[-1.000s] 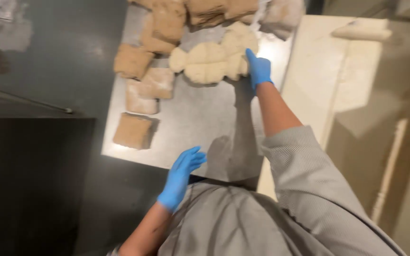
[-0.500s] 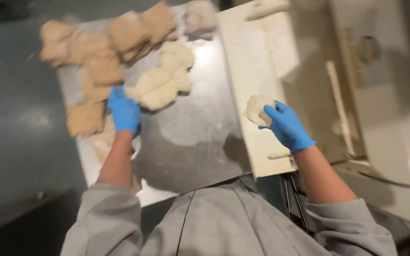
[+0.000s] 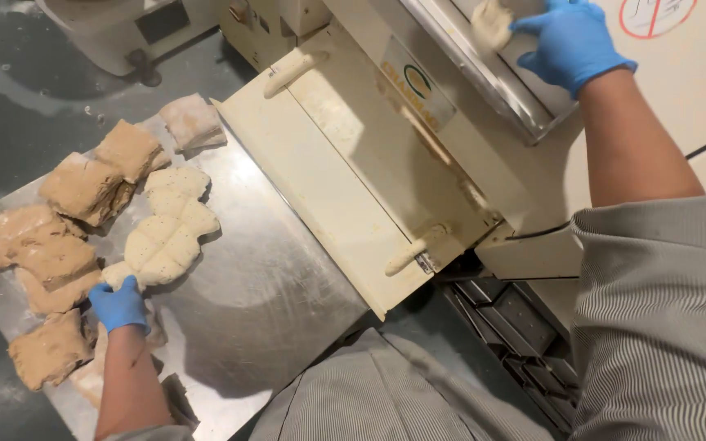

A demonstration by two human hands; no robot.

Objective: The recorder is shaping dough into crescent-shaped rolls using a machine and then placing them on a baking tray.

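Commercial bakery / production kitchen, not a home. Evidence: stainless steel worktop [image 3: 271,286] dusted w/ flour, carrying many portioned dough pieces, brown slabs [image 3: 83,188] at left and paler rounds [image 3: 169,224] beside them. Big cream-coloured dough machine [image 3: 369,163] w/ feed chute to the right. Person wears blue disposable gloves [image 3: 120,304] and striped work jacket [image 3: 663,310]. Grey, stained industrial floor [image 3: 34,106] at far left.

Right hand [image 3: 569,41] now up at the frame's top with dough piece [image 3: 492,22], off the cream board [image 3: 328,188]; left hand [image 3: 118,304] lower left, at pale dough [image 3: 165,233].
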